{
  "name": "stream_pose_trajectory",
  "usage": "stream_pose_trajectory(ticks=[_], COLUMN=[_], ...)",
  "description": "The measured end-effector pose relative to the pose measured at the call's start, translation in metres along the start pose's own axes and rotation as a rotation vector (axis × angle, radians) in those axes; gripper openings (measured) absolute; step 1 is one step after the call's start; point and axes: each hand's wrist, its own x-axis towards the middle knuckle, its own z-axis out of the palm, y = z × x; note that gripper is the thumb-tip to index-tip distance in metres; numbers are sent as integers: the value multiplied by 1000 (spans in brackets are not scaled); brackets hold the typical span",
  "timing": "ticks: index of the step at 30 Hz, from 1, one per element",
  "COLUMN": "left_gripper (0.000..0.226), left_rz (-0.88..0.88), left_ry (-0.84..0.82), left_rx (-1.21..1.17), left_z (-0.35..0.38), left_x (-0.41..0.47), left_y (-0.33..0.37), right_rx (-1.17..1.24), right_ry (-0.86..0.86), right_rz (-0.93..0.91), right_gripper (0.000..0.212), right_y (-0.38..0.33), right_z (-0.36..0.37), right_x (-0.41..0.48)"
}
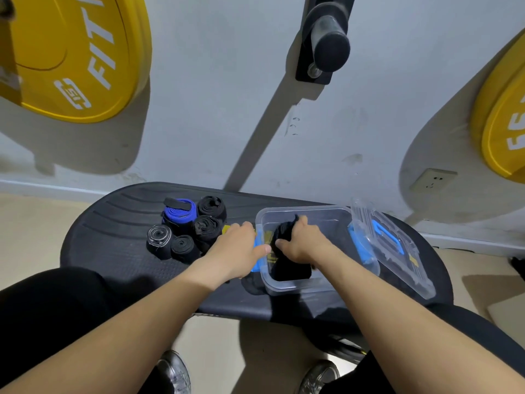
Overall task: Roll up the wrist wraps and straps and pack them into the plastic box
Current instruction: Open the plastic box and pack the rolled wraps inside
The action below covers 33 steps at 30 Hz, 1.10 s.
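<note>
A clear plastic box (326,214) with blue latches stands on a black step platform (113,240). My right hand (304,243) is inside the box and grips a black rolled wrap (282,233); another black roll (289,270) lies below it in the box. My left hand (235,251) rests against the box's left wall beside the blue latch, fingers curled over the rim. Several rolled wraps sit left of the box: a blue and black roll (180,213), a grey-edged roll (159,237) and black rolls (211,207).
The box's clear lid (397,245) with a blue handle leans against the box's right side. Yellow weight plates (76,55) hang on the wall behind, with a black peg (326,41) between them. My knees and shoes are below the platform's front edge.
</note>
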Motion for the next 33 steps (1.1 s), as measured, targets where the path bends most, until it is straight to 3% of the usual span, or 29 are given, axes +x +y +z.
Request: stream_pose_trajectory(ticks=[3,6,9,10,12,15,21,23,25,27,30,33], left_gripper=[46,33,13,22,50,70,61,60,55,51,51,55], left_rz=[-1,-43,-132,-156,-187,-163,-110,-121,-66,75,243,314], left_ry=[7,51,309,374,318,161,232,322,494,620,589,547], left_rx=[-41,-118,125,245,431,461,483,491,426,221,-207,-342], left_z=[-1,-7,-17,-21,-24,-18,-12,-19,-29,-38,-41,-31], left_x=[-4,0,5,6,11,19,18,12,1,-11,-25,-30], left_y=[-1,-7,-26,-34,-51,-68,-69,-56,-40,-22,8,31], right_rx=[104,200,254,223,102,-46,-107,-114,-85,1,128,102], right_ry=[-218,-279,-276,-271,-219,-57,46,130,237,280,242,421], right_rz=[83,120,138,134,108,28,-83,-150,-289,-496,-816,-852], right_gripper=[87,83,65,66,69,57,26,20,24,47,85,65], right_y=[-7,-9,-12,-14,-18,-23,-15,-11,-5,-2,-4,5], right_z=[8,10,1,-2,-7,-17,-39,-46,-49,-52,-48,-45], right_x=[0,3,3,2,-1,-7,-18,-25,-29,-36,-52,-59])
